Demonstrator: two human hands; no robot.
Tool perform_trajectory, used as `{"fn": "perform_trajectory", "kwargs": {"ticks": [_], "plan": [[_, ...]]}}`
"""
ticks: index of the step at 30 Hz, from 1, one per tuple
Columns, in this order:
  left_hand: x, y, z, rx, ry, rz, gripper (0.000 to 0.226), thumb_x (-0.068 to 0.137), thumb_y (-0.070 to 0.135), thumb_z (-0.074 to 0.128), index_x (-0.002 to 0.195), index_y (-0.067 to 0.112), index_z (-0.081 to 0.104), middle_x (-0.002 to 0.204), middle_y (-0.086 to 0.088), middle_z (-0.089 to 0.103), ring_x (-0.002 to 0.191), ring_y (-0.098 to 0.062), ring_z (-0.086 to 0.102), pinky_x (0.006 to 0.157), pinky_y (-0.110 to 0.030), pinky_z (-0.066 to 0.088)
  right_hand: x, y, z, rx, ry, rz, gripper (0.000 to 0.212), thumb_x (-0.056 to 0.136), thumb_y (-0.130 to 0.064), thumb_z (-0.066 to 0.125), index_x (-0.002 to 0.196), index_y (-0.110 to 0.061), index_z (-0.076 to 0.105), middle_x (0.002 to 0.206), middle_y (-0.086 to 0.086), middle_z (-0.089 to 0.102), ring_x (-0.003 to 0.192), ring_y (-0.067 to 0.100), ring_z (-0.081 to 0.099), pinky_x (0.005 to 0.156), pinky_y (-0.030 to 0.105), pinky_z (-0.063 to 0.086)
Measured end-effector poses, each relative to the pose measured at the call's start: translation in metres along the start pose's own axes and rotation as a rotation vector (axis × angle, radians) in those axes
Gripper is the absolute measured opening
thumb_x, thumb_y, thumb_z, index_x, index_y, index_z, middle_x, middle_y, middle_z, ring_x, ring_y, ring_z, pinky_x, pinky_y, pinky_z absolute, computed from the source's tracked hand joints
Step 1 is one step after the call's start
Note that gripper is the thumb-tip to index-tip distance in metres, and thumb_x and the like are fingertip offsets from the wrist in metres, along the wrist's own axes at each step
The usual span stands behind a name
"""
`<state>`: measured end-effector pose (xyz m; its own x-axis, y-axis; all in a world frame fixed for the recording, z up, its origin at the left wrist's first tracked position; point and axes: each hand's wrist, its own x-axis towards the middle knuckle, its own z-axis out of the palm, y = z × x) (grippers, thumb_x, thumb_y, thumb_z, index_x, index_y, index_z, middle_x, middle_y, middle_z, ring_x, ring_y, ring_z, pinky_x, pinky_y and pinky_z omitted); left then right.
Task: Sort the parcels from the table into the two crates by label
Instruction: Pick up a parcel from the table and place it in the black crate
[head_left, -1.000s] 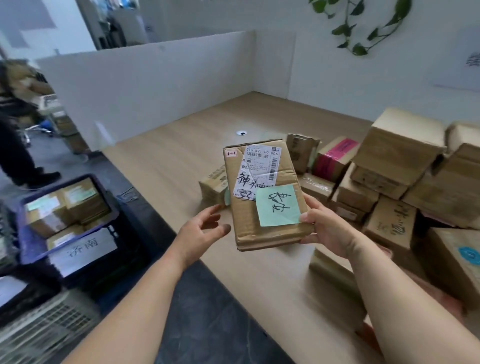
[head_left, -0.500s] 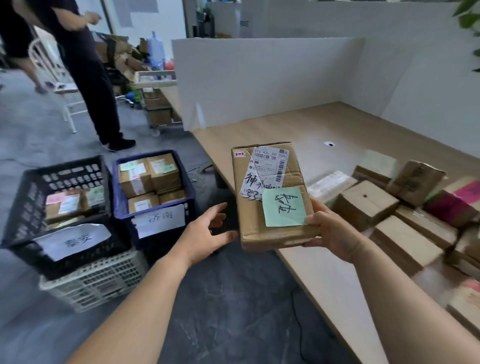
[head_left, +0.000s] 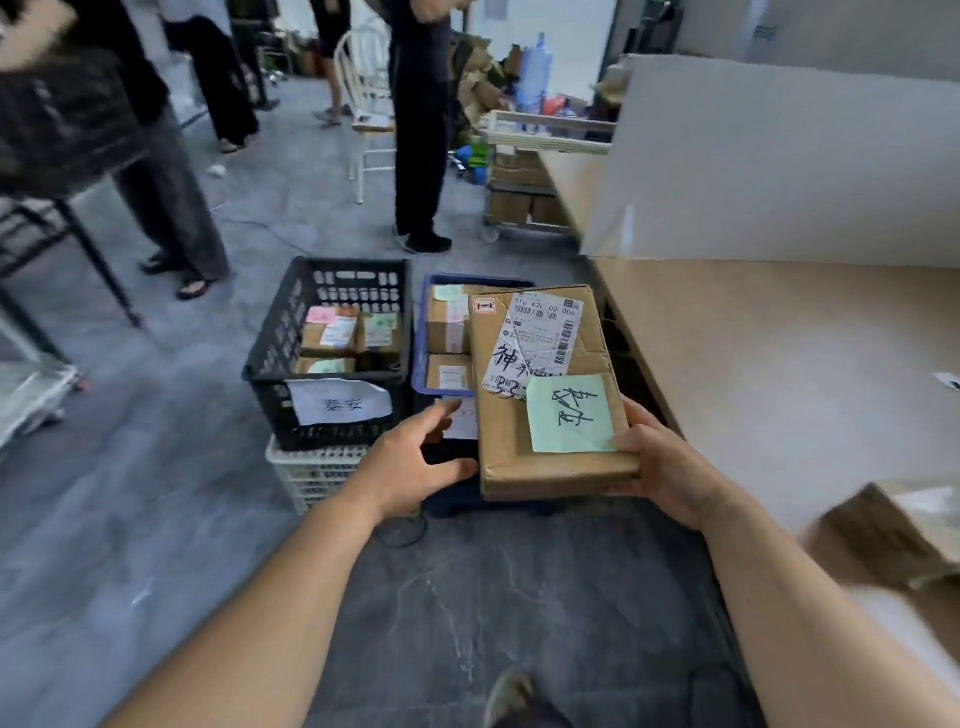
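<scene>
My right hand (head_left: 662, 470) grips the near right corner of a flat cardboard parcel (head_left: 498, 441) that bears a white shipping label and a green handwritten sticky note (head_left: 569, 413). The parcel hangs above the floor, partly in front of the blue crate (head_left: 423, 332). My left hand (head_left: 415, 462) is open just left of the parcel, thumb near its edge, not holding it. The black crate (head_left: 270, 358), with a white paper sign (head_left: 337, 402), stands left of the blue one. Both crates hold small labelled boxes.
The wooden table (head_left: 779, 364) runs along the right, with a white partition (head_left: 779, 156) behind it and a blurred box (head_left: 893, 535) near its front edge. A white basket (head_left: 311, 475) sits under the black crate. People stand behind the crates, near a chair (head_left: 363, 104) and a cart (head_left: 524, 171).
The view has swung left from the table toward the crates. The parcel, still in my right hand, now sits over the blue crate's side; my left hand stays open beside it.
</scene>
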<state>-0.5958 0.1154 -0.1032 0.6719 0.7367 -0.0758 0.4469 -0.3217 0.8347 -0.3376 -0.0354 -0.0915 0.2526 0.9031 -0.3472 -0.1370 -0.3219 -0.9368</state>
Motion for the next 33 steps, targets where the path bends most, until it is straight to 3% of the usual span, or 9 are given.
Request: {"fn": "perform_trajectory", "kwargs": {"ticks": [4,11,14,17,20,23,25,29,33], "plan": [[0.014,-0.024,-0.027,0.041,0.048,-0.056,0.085,0.071,0.044,0.079,0.144,0.039,0.036,0.143,0.009,0.047,0.129,-0.011,0.046,0.109,-0.035,0.038,0.054,-0.008,0.018,-0.052,-0.072,0.030,0.089,0.055,-0.040,0.067,0.140,-0.050,0.042,0.129,-0.003,0.064,0.119,0.035,0.056,0.096,0.055,0.048],[0.069,-0.058,-0.079,0.048,0.126,-0.136,0.082,0.075,0.033,0.079,0.140,0.049,0.031,0.141,0.010,0.045,0.127,-0.008,0.046,0.108,-0.032,0.038,0.166,-0.027,0.044,-0.036,-0.189,0.062,0.091,0.053,-0.041,0.070,0.139,-0.049,0.044,0.131,-0.006,0.063,0.122,0.033,0.055,0.092,0.051,0.051],[0.101,-0.064,-0.102,0.092,0.105,-0.174,0.085,0.069,0.043,0.077,0.139,0.054,0.029,0.146,0.012,0.039,0.130,-0.006,0.041,0.107,-0.030,0.036,0.209,-0.039,0.052,-0.015,-0.225,0.070,0.090,0.054,-0.040,0.071,0.140,-0.048,0.044,0.131,-0.004,0.063,0.119,0.034,0.057,0.085,0.047,0.053],[0.136,-0.069,-0.123,0.118,0.099,-0.189,0.080,0.054,0.061,0.065,0.121,0.072,0.024,0.149,0.014,0.036,0.133,-0.006,0.039,0.109,-0.036,0.037,0.248,-0.050,0.055,-0.016,-0.235,0.050,0.088,0.055,-0.042,0.069,0.139,-0.050,0.044,0.129,-0.005,0.065,0.116,0.032,0.058,0.081,0.042,0.053],[0.167,-0.075,-0.138,0.148,0.088,-0.201,0.077,0.062,0.053,0.070,0.119,0.074,0.022,0.147,0.018,0.035,0.132,-0.004,0.038,0.110,-0.036,0.036,0.283,-0.057,0.057,0.012,-0.241,0.049,0.087,0.055,-0.039,0.070,0.138,-0.050,0.046,0.127,-0.004,0.066,0.116,0.034,0.058,0.085,0.046,0.055],[0.191,-0.085,-0.152,0.149,0.083,-0.201,0.081,0.071,0.041,0.077,0.118,0.075,0.020,0.143,0.020,0.035,0.131,-0.006,0.040,0.111,-0.036,0.035,0.316,-0.064,0.065,0.033,-0.252,0.066,0.089,0.053,-0.037,0.071,0.138,-0.046,0.046,0.123,-0.001,0.068,0.103,0.028,0.062,0.069,0.034,0.056],[0.202,-0.093,-0.161,0.138,0.080,-0.209,0.082,0.063,0.052,0.074,0.114,0.082,0.018,0.148,0.016,0.034,0.132,-0.009,0.040,0.111,-0.040,0.035,0.334,-0.066,0.072,0.047,-0.257,0.082,0.090,0.052,-0.036,0.071,0.138,-0.046,0.046,0.122,0.000,0.068,0.098,0.025,0.063,0.065,0.030,0.055],[0.218,-0.116,-0.177,0.129,0.084,-0.234,0.079,0.052,0.066,0.064,0.110,0.087,0.015,0.149,0.015,0.036,0.129,-0.007,0.043,0.108,-0.044,0.038,0.371,-0.062,0.086,0.053,-0.264,0.106,0.092,0.054,-0.039,0.074,0.140,-0.046,0.043,0.123,-0.002,0.068,0.112,0.031,0.061,0.080,0.044,0.054],[0.241,-0.146,-0.196,0.110,0.047,-0.249,0.081,0.066,0.051,0.074,0.116,0.082,0.017,0.147,0.017,0.036,0.126,-0.006,0.044,0.108,-0.044,0.039,0.408,-0.058,0.104,0.045,-0.257,0.145,0.089,0.056,-0.038,0.074,0.139,-0.047,0.045,0.126,0.000,0.066,0.116,0.035,0.058,0.091,0.051,0.052]]}}
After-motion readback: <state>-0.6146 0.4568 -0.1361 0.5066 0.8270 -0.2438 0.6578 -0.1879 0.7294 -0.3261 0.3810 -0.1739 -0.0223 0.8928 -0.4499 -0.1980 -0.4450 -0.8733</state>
